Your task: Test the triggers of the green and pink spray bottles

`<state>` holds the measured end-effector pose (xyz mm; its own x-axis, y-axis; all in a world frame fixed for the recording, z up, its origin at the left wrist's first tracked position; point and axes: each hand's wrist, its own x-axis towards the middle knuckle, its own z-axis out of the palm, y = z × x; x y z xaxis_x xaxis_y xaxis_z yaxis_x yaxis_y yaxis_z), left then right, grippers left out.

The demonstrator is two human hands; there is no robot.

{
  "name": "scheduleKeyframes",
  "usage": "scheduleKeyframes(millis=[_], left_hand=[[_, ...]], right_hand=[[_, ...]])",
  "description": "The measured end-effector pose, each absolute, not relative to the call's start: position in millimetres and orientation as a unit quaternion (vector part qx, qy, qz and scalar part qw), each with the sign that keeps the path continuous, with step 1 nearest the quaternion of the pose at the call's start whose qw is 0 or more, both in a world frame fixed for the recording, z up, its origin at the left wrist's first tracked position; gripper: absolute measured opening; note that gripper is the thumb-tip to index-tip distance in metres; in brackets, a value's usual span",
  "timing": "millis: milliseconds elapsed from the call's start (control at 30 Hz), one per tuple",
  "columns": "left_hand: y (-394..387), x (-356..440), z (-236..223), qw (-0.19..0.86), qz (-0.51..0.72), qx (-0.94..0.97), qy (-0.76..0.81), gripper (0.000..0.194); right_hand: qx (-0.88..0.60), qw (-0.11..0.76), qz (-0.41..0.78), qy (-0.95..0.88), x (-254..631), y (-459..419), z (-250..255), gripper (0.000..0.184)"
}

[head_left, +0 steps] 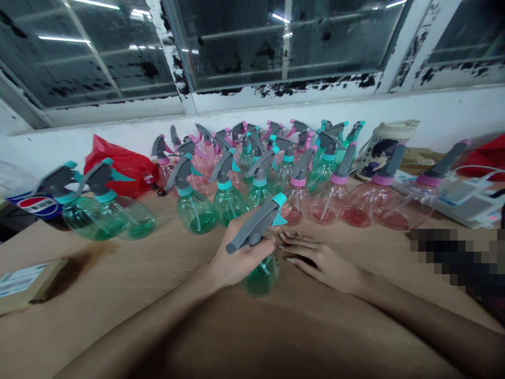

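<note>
My left hand point(239, 258) is closed round the neck of a green spray bottle point(260, 279) with a grey trigger head and a teal nozzle tip. The bottle stands on the brown table point(158, 295) just in front of me. My right hand point(319, 258) lies flat on the table right beside the bottle, fingers stretched out toward it, holding nothing.
Several green and pink spray bottles point(256, 168) stand crowded along the back of the table under the window. Two green ones point(106, 210) stand apart at the left. A red bag point(118, 160), a printed cup point(384, 147), a cardboard box point(27, 284) and a power strip point(469, 202) lie around.
</note>
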<state>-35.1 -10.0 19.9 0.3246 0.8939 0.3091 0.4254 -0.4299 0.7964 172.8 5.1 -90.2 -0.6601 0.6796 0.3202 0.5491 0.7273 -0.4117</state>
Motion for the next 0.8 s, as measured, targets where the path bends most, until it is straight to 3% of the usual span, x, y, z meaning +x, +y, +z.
scheduleKeyframes(millis=[133,467,800], left_hand=[[-10.7,-35.1,17.1,0.286,0.383,0.758,0.445,0.011],[-5.6,-37.9,14.9,0.407,0.374,0.735,0.393,0.017],[-6.7,-38.3,12.7,0.376,0.383,0.73,0.423,0.011]], right_hand=[[-0.337,0.251,0.147,-0.896,172.9,4.9,-91.4,0.031],[-0.345,0.227,0.138,-0.9,174.5,6.1,-93.6,0.033],[-0.341,0.231,0.141,-0.9,174.1,5.5,-91.8,0.032]])
